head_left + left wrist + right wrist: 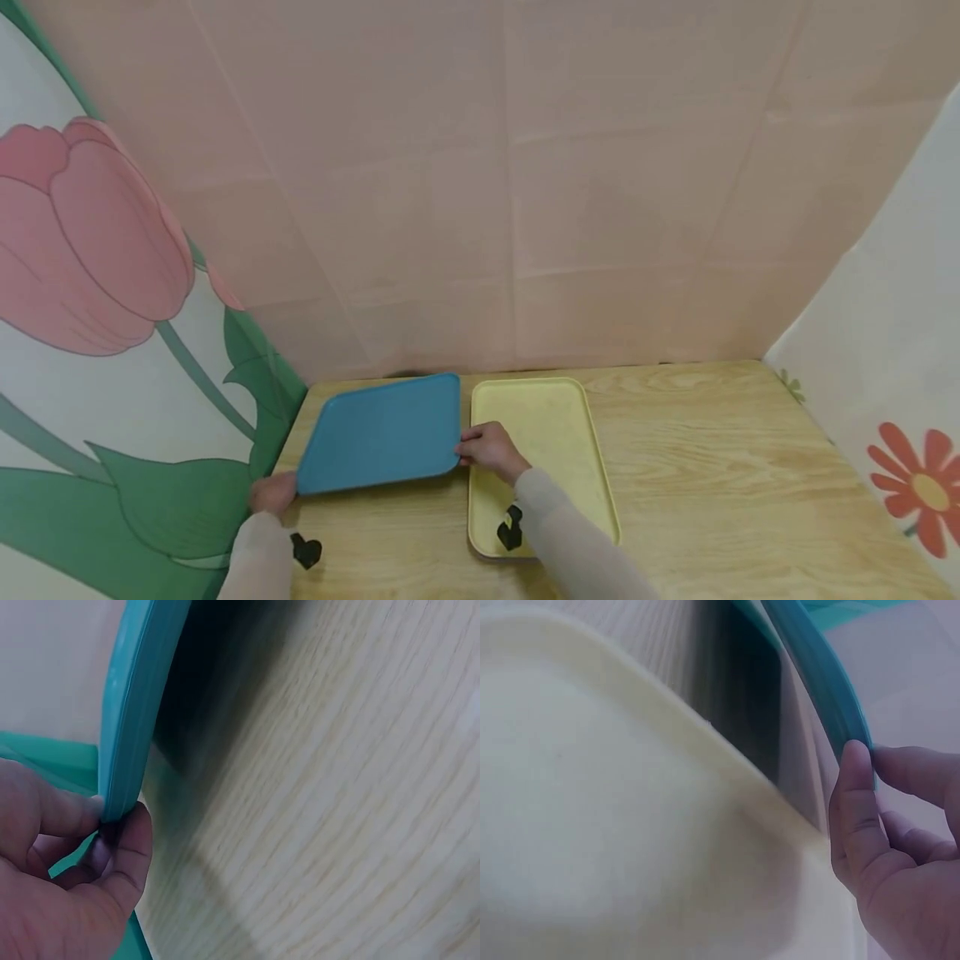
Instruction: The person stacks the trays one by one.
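Observation:
Both hands hold a blue tray (386,433) up over the left part of the wooden table, tilted, with a shadow beneath it. At the tray's near left corner my left hand (273,492) pinches the rim; the left wrist view shows thumb and fingers of that hand (75,877) on either side of the blue edge (135,712). My right hand (493,448) pinches the tray's right edge, its fingertips on both faces of the rim in the right wrist view. Under the right hand and forearm lies a yellow tray (540,417), flat on the table.
The wooden table (697,467) reaches right beyond the yellow tray. A pinkish sheet (510,208) hangs behind its back edge. Flower-printed panels stand at the left (112,233) and right (900,350) sides.

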`<state>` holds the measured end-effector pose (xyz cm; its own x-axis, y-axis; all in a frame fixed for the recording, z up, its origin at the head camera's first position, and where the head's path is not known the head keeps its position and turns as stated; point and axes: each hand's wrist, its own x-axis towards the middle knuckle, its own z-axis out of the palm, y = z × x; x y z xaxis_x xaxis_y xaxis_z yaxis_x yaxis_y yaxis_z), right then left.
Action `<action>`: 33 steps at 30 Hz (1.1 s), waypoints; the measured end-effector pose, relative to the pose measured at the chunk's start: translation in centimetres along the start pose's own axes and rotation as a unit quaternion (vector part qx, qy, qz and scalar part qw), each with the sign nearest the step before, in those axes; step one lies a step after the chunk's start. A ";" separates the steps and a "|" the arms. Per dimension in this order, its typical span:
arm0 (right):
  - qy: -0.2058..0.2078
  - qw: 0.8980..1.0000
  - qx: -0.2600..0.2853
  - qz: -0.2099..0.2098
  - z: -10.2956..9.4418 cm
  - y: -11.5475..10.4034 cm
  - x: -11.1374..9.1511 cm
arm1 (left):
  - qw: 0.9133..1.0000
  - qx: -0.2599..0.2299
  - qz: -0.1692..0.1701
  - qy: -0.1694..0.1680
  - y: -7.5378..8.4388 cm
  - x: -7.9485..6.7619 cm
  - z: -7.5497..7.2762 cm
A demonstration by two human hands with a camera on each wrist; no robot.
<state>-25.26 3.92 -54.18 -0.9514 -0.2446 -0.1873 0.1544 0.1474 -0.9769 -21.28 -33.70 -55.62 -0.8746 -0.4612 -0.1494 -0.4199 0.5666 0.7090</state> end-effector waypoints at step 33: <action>0.074 0.997 -0.003 0.002 -7.3 1.1 -2.6 | 0.983 -0.180 0.034 -0.030 5.6 -0.7 4.2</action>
<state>-24.59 11.69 -53.98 -0.9797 -0.0988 -0.1741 0.1578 0.1543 -0.9753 -24.09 -27.32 -54.46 -0.9150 -0.3830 -0.1267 -0.2572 0.3119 0.9147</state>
